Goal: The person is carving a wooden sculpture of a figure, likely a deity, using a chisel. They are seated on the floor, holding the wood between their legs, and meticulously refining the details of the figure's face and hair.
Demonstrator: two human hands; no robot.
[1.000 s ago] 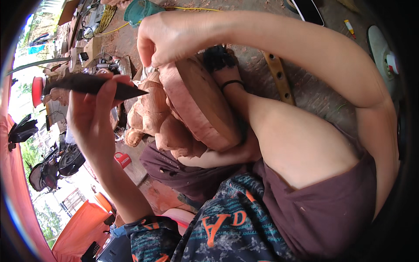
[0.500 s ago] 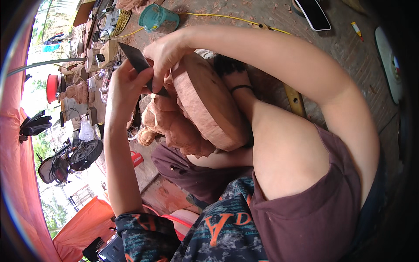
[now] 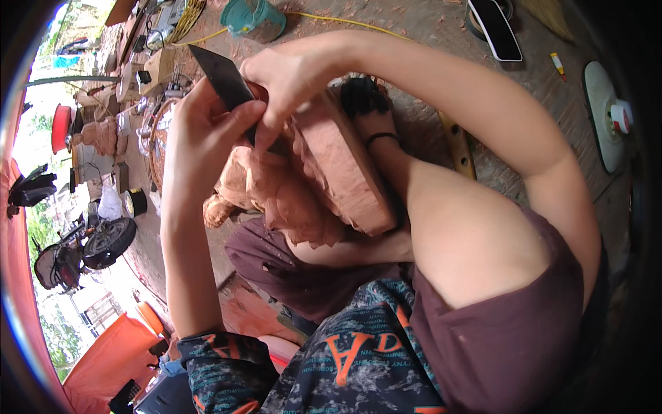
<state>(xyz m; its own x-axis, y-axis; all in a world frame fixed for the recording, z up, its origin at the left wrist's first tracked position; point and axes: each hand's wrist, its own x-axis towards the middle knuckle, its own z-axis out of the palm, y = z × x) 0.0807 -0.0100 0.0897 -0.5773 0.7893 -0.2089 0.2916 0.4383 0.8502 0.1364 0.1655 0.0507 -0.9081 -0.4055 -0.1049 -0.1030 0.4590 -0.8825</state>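
A carved reddish-brown wooden figure (image 3: pixel 252 183) lies on its side between my legs, its thick base (image 3: pixel 345 165) toward the right. My left hand (image 3: pixel 210 121) is closed, pinching a dark, flat, stiff-looking strip, perhaps sandpaper (image 3: pixel 224 79), between thumb and fingers. The lower end of the strip reaches down to the carving beside the base. From the far side my right hand (image 3: pixel 286 76) curls over, its fingers closed on the same strip near the carving. Those fingers hide part of the strip and the figure's surface under it.
My foot (image 3: pixel 372 117) rests against the base. A teal bucket (image 3: pixel 255 19) and a phone (image 3: pixel 495 31) are on the floor at the far side. A yellow level-like bar (image 3: pixel 458 148), a small glue tube (image 3: pixel 557 64) and a fan-like disc (image 3: pixel 603 117) lie right. A motorcycle (image 3: pixel 89 248) stands left.
The view has shifted a little. The carving and its base have turned slightly, and both hands have shifted slightly against the carving, still gripping the dark strip.
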